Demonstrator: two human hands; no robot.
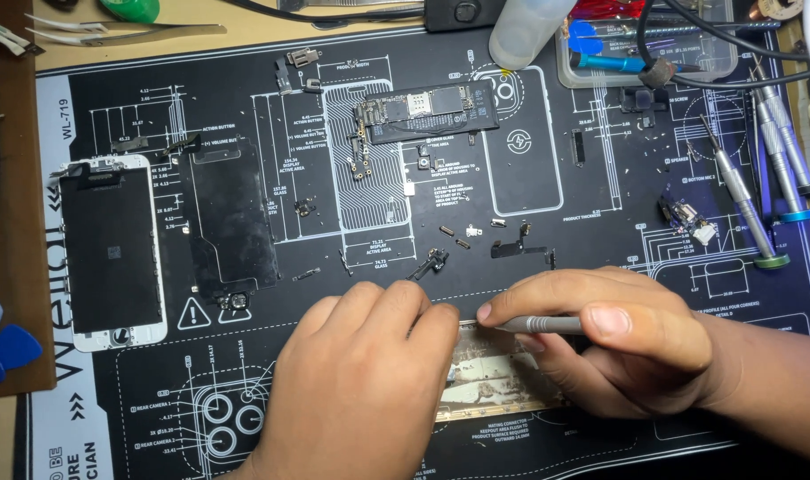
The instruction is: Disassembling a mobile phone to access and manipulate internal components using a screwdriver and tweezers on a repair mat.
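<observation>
My left hand (351,382) lies palm down on one end of an opened phone housing (494,378), pinning it to the black repair mat (600,178). My right hand (614,342) grips a slim grey metal tool (538,324) like a pen, its tip at the housing's upper edge near my left fingertips. Most of the housing is hidden under both hands.
A white-framed phone screen (111,253) and a black shield plate (230,218) lie at left. A logic board (427,111) sits at top centre, with small screws and brackets scattered around. Screwdrivers (760,191) lie at right, a clear bottle (525,31) and parts tray (645,44) at the back.
</observation>
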